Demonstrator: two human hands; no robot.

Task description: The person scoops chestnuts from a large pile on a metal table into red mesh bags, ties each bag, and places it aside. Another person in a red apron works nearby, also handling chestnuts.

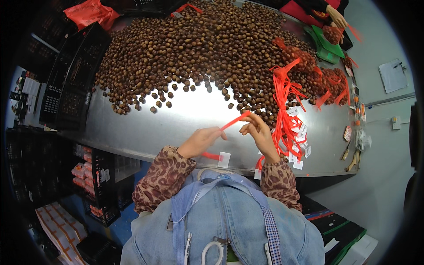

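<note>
A flat red mesh bag (234, 121) stretches between my two hands above the bare metal near me. My left hand (202, 140) grips it partway along, and the bag's tail with a white label (224, 159) hangs below that hand. At the upper end, my right hand (261, 135) has the bag's tip at its fingertips, the other fingers curled. Just right of that hand lies a bundle of empty red mesh bags (282, 112) with white tags. Another tagged red strip (260, 163) shows beside my right wrist, partly hidden by it.
Loose brown nuts, apparently chestnuts (198, 43), cover the far part of the metal table (126, 132). Filled mesh bags (333, 81) lie at right. Beyond, another person's hand (337, 16) holds a filled bag at a green scale (326, 44). A black crate (74, 79) stands left.
</note>
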